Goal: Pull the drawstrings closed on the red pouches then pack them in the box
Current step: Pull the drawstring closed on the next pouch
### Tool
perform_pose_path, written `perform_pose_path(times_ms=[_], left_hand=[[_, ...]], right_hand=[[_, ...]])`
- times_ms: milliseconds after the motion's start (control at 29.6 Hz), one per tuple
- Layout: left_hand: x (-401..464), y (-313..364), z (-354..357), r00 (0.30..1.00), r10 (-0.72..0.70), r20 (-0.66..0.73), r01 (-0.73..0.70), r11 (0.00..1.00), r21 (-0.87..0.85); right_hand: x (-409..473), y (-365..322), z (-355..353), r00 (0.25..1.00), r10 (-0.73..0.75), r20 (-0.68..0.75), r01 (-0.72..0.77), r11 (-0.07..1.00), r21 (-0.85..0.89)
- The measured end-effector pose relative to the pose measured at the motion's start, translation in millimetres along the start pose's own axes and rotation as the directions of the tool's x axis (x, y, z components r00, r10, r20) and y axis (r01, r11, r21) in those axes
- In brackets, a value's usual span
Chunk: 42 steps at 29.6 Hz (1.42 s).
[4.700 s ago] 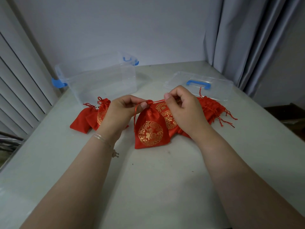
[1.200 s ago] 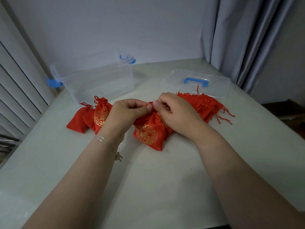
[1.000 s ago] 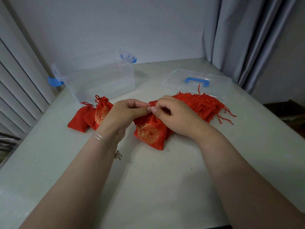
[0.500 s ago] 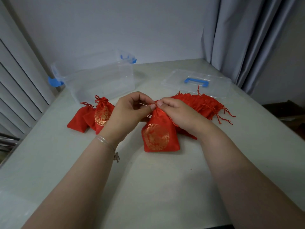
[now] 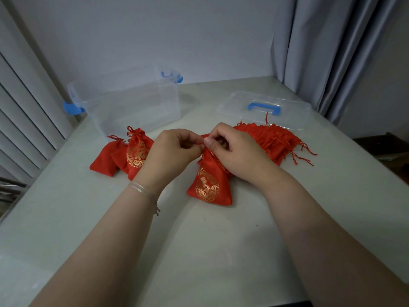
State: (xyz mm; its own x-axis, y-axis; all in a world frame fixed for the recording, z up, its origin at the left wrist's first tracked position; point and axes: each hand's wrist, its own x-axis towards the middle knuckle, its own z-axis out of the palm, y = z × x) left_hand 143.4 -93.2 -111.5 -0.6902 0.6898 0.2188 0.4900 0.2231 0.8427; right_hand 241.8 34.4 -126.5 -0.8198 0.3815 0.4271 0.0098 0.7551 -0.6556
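Note:
A red pouch with a gold round pattern (image 5: 210, 182) lies on the table in front of me, its neck gathered between my hands. My left hand (image 5: 170, 151) and my right hand (image 5: 234, 149) both pinch the drawstring at the pouch's top, fingertips nearly touching. Two pouches with tied necks (image 5: 130, 154) lie to the left. A pile of several flat red pouches (image 5: 276, 140) with loose strings lies behind my right hand. The clear box with blue latches (image 5: 132, 103) stands at the back left, with nothing visible inside.
The box's clear lid with a blue handle (image 5: 263, 107) lies at the back right, just behind the pile. A grey curtain (image 5: 332, 52) hangs at the right, and a slatted panel (image 5: 22, 107) runs along the left table edge.
The pouch has shifted right and turned, its bottom now pointing toward me. Both hands stayed at its neck, pinching the strings close together.

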Motion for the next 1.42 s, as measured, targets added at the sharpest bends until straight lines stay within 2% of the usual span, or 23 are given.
perform_pose_path(times_ms=[135, 203, 271, 338, 474, 575, 677, 778, 846, 947, 1083, 1184, 1319, 1421], left_hand=[[-2, -1, 3, 0.982, 0.174, -0.07, -0.149, 0.951, 0.27], [-2, 0, 5, 0.955, 0.287, -0.081, -0.239, 0.9, 0.364], [-2, 0, 6, 0.93, 0.363, -0.056, -0.306, 0.85, 0.43], [-1, -1, 6, 0.936, 0.352, -0.031, -0.304, 0.846, 0.439], [2, -6, 2, 0.966, 0.253, -0.046, -0.22, 0.907, 0.36], [1, -5, 4, 0.94, 0.337, -0.043, -0.3, 0.883, 0.361], [1, -5, 5, 0.863, 0.505, -0.007, -0.464, 0.797, 0.387], [2, -8, 4, 0.791, 0.611, 0.012, -0.559, 0.715, 0.419], [3, -9, 4, 0.752, 0.659, 0.029, -0.596, 0.661, 0.456], [2, -9, 5, 0.697, 0.715, 0.061, -0.635, 0.576, 0.515], [4, -10, 3, 0.631, 0.773, 0.058, -0.663, 0.499, 0.559], [5, -11, 1, 0.612, 0.789, 0.049, -0.659, 0.474, 0.584], [7, -12, 2, 0.609, 0.792, 0.045, -0.64, 0.457, 0.617], [7, -13, 2, 0.638, 0.77, 0.006, -0.623, 0.512, 0.591]], right_hand=[[2, -1, 2, 0.998, 0.066, -0.007, -0.065, 0.997, 0.043], [4, -2, 1, 0.982, 0.184, 0.03, -0.186, 0.966, 0.18], [5, -5, -1, 0.951, 0.293, 0.101, -0.309, 0.885, 0.349], [5, -4, 0, 0.949, 0.302, 0.09, -0.314, 0.876, 0.366], [4, -6, 5, 0.985, 0.175, -0.008, -0.17, 0.965, 0.201], [6, -3, 2, 0.974, 0.224, -0.024, -0.21, 0.942, 0.261], [7, 1, -3, 0.93, 0.361, 0.069, -0.353, 0.825, 0.441], [4, 3, -9, 0.885, 0.371, 0.281, -0.461, 0.617, 0.637], [4, 4, -14, 0.861, 0.341, 0.378, -0.509, 0.551, 0.661], [4, 6, -19, 0.831, 0.362, 0.422, -0.556, 0.522, 0.647], [4, 8, -19, 0.863, 0.345, 0.369, -0.505, 0.573, 0.645], [4, 6, -14, 0.921, 0.294, 0.257, -0.39, 0.71, 0.586], [6, 5, -10, 0.975, 0.181, 0.128, -0.213, 0.923, 0.32], [5, 2, -7, 0.983, 0.126, 0.132, -0.142, 0.983, 0.115]])
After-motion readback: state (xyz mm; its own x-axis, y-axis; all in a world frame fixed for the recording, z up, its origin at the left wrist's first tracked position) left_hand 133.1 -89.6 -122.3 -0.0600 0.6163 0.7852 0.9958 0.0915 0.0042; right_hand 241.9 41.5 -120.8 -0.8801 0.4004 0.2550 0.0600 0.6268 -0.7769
